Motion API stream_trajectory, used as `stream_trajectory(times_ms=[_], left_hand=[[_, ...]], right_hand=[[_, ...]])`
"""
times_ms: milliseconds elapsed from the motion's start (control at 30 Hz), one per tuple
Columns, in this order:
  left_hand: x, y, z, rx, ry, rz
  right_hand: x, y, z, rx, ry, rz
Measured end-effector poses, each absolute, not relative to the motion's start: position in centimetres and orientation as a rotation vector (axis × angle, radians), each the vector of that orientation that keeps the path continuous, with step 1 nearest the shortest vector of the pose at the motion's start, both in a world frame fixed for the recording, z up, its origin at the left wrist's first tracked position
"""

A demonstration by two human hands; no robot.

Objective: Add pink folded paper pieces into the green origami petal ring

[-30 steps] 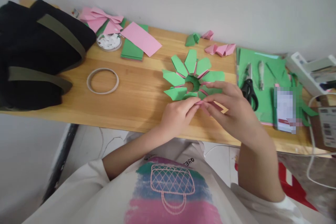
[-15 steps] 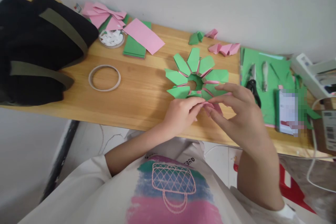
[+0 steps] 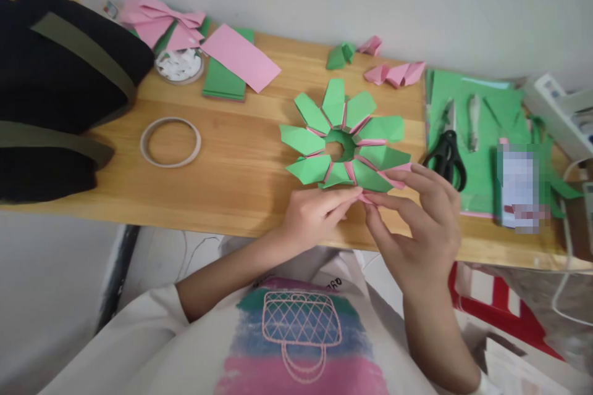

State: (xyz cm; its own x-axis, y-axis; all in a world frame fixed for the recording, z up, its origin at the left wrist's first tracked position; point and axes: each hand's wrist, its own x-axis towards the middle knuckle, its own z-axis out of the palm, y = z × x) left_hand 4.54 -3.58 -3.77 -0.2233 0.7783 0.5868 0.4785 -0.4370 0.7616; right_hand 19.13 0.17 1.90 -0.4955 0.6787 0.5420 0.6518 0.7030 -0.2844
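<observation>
Pinching pink paper (image 3: 366, 198), left hand (image 3: 309, 216) and right hand (image 3: 419, 234) meet, near side of the green flower (image 3: 347, 141); likely light, crushable, best held by creases.

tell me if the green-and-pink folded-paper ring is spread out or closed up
Spread out: the ring has green paper flaps fanned around an open centre showing brown wooden tabletop.

One wooden tabletop (image 3: 241, 179) bears one flower-shaped paper ring (image 3: 341, 134), numbering nine green petals (image 3: 333, 100). Also present are one pair of black-handled scissors (image 3: 448, 141), one tape roll (image 3: 169, 165), one round dish (image 3: 185, 81) and one smartphone (image 3: 516, 182).
</observation>
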Motion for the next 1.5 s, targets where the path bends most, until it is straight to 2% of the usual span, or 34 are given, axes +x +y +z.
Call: stream_trajectory(times_ms=[133,333,567,1033,1267,1500], left_hand=[[4.3,-3.8,-3.9,1.953,1.569,1.662],[3.3,-4.1,-3.3,2.232,1.544,1.396],[3.0,-4.1,-2.7,2.322,1.58,1.178],[2.8,-4.1,-3.2,2.335,1.501,1.133],[3.4,-3.7,-2.8,2.37,1.567,1.265],[3.7,-4.2,-3.5,2.376,1.615,1.234]], right_hand=[[19.4,-0.5,1.3,-1.032,-2.207,0.06],[19.5,-1.1,1.0,-1.044,-2.174,0.07],[19.8,-1.2,1.0,-1.062,-2.173,0.113],[20.1,-1.1,1.0,-1.059,-2.184,0.107],[20.0,-0.7,0.6,-1.002,-2.194,0.022],[20.8,-0.2,0.8,-0.872,-2.307,-0.126]])
